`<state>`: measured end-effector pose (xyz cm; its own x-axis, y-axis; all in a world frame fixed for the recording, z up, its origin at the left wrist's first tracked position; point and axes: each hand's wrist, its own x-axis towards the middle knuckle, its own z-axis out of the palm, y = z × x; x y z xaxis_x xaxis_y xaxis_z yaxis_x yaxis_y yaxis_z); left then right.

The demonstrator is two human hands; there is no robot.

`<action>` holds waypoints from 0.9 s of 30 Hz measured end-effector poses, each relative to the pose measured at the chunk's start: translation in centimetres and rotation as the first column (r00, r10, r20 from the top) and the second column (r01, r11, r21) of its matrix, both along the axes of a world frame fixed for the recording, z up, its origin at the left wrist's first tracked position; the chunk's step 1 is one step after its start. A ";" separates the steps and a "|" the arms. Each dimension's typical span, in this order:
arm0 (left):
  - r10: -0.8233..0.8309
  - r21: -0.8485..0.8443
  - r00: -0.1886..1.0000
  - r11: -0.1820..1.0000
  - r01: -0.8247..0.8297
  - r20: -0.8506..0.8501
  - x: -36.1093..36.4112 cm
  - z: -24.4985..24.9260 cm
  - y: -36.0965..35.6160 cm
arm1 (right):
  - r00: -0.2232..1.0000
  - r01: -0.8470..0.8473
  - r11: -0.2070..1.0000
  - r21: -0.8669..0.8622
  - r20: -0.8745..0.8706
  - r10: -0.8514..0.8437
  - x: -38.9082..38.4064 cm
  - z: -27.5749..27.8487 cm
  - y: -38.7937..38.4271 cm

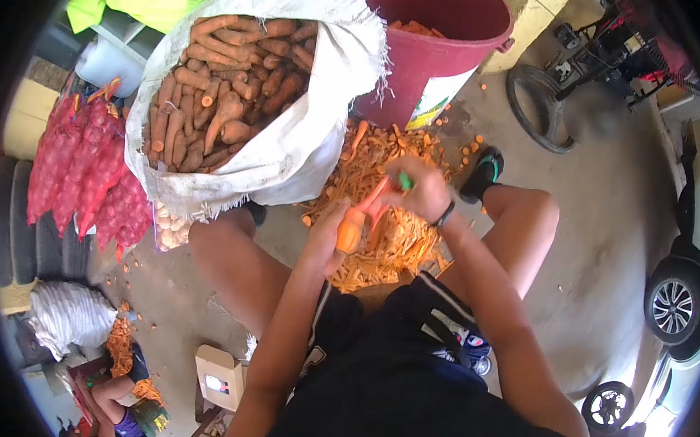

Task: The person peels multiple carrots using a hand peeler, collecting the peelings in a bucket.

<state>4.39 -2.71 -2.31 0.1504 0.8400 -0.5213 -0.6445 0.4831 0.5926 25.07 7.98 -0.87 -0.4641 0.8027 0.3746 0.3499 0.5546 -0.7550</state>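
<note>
An orange carrot [349,232] with a bared surface is in my left hand [327,237], its fingers wrapped around it. Close by on the right, my right hand [428,192] is closed on a green-handled peeler [405,180], the blade hard to make out in the blur. A reddish-orange strip [376,200] runs between the two hands. Beneath them, a heap of carrot peels [399,248] spreads over the floor between my legs. A large white sack [322,147] full of unpeeled carrots [238,89] stands open just ahead to the left.
Behind the peels stands a dark red tub [466,56] with carrots inside. Red mesh bags of onions [75,156] line the left side. A bicycle wheel [538,109] is at the upper right, a car wheel [674,305] farther right. Another person [112,395] sits at the lower left.
</note>
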 end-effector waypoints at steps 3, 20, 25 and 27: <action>-0.013 0.012 0.999 1.000 0.012 0.035 0.3 1.3 -0.3 | 0.979 0.200 0.963 -0.181 0.080 -0.188 1.2 -0.2 2.0; -0.020 -0.028 1.000 0.999 0.020 -0.004 0.0 1.1 -0.2 | 1.000 -0.010 0.999 0.046 0.025 0.009 0.0 -0.3 0.4; -0.008 0.059 0.987 0.998 -0.001 0.159 -0.7 -0.9 0.2 | 0.998 0.058 0.998 -0.022 -0.010 -0.058 -0.1 1.0 -0.2; 0.028 -0.001 0.999 1.000 -0.028 0.044 0.1 0.1 0.5 | 0.986 -0.150 0.988 0.019 0.069 0.149 -0.9 1.4 -2.1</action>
